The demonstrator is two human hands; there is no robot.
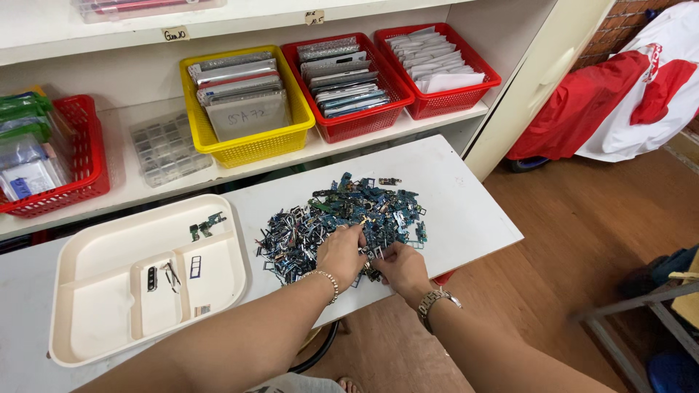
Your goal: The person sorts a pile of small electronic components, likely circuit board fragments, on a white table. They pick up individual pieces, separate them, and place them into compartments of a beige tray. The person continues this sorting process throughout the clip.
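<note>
A heap of small blue and green circuit parts and metal pieces (pixel 342 218) lies on the white table (pixel 466 196). My left hand (pixel 340 253), with a bead bracelet at the wrist, rests on the heap's near edge, fingers curled into the parts. My right hand (pixel 400 266), with a metal watch at the wrist, is beside it, fingertips pinching at small parts at the heap's front. What either hand grips is too small to make out. A cream divided tray (pixel 87 306) at the left holds a few sorted parts.
Behind the table, a shelf carries a yellow basket (pixel 247 138) and two red baskets (pixel 349 120) (pixel 444 98) of flat phone parts, a clear compartment box (pixel 167 149), and another red basket (pixel 69 167) at the left. A red and white cover (pixel 626 94) lies at the right over wooden floor.
</note>
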